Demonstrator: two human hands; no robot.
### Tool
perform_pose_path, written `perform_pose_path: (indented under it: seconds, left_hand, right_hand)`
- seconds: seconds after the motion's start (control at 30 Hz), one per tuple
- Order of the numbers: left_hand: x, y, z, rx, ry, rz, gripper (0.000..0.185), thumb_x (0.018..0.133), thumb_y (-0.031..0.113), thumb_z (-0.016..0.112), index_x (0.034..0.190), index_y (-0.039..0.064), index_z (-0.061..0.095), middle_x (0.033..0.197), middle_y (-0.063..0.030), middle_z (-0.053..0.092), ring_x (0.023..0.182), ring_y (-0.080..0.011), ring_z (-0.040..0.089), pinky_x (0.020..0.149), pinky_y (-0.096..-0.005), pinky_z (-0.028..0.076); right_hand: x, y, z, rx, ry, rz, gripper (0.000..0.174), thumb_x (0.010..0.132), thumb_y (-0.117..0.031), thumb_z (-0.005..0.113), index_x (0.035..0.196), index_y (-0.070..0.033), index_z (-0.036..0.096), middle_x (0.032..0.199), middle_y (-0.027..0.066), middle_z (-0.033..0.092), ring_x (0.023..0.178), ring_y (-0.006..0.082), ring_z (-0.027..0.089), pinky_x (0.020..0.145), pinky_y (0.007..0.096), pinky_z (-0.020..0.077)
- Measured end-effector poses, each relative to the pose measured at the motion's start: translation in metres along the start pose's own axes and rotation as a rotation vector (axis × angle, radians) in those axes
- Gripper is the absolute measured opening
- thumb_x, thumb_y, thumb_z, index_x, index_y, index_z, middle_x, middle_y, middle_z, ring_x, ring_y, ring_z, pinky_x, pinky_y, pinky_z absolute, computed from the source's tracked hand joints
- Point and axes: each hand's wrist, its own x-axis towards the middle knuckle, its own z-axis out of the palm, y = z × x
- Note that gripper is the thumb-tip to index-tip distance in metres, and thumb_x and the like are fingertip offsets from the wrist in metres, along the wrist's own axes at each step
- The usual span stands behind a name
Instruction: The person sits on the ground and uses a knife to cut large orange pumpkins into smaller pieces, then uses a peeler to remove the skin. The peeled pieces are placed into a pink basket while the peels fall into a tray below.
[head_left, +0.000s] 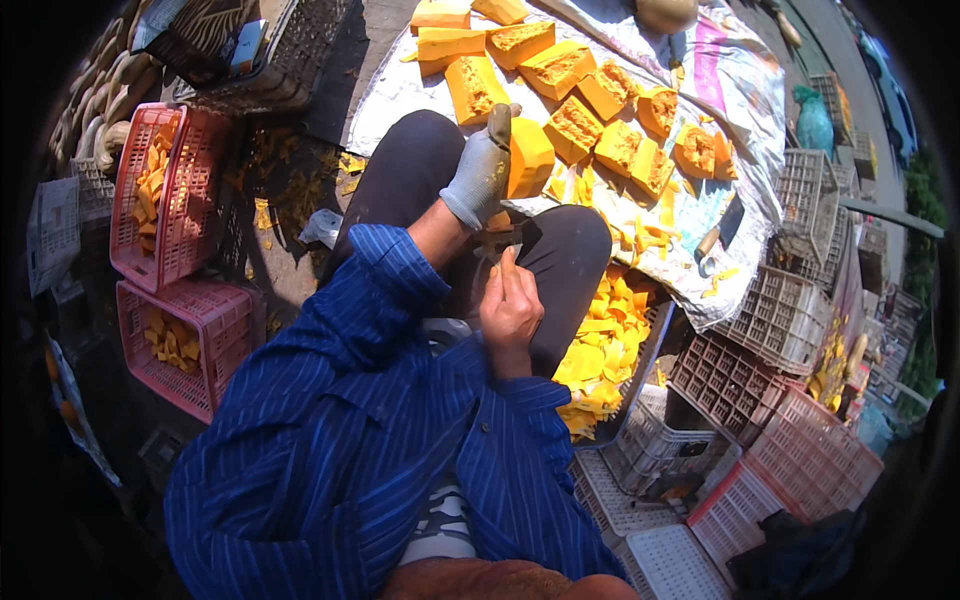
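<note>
My left hand (481, 169), in a grey glove with a dark, stained thumb, holds a peeled orange pumpkin piece (529, 159) above my knees. Below it, my bare right hand (511, 301) is closed on a small tool (507, 253), whose kind I cannot tell. Several cut pumpkin blocks (556, 69) with rough, scooped faces lie on a white woven plastic sheet (390, 97) in front of me. A knife with a dark blade (729, 220) and a wooden handle rests on the sheet at the right, among peel scraps.
A crate full of yellow peelings (604, 352) stands by my right knee. Two pink plastic crates (202, 330) with orange pieces are at the left. Stacked crates (780, 319) line the right side. Whole pumpkins (112, 90) are piled at the upper left.
</note>
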Motion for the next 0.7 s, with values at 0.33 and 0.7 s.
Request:
perform_pose_path:
  seconds: [0.33,0.7]
  left_hand:
    - [-0.037,0.017,0.021,-0.231,-0.151,-0.296,0.063,0.102,0.059,0.049,0.140,0.009,0.047,0.106,-0.0093,0.064,0.089,-0.0205,0.066,0.077,-0.0350,0.057]
    - [-0.007,0.094,-0.055,-0.274,-0.387,0.001,0.064,0.097,0.071,0.046,0.127,0.015,0.058,0.108,-0.0030,0.070,0.098,-0.0227,0.070,0.083,-0.0435,0.057]
  right_hand:
    - [0.072,-0.029,-0.032,0.108,0.112,-0.021,0.036,0.091,0.002,0.065,0.127,0.005,0.066,0.095,0.0210,0.068,0.083,0.0339,0.068,0.074,0.0383,0.0563]
    - [0.020,-0.013,-0.018,0.086,-0.080,-0.081,0.032,0.095,-0.003,0.062,0.126,0.006,0.066,0.099,0.0243,0.069,0.088,0.0390,0.067,0.078,0.0412,0.0550]
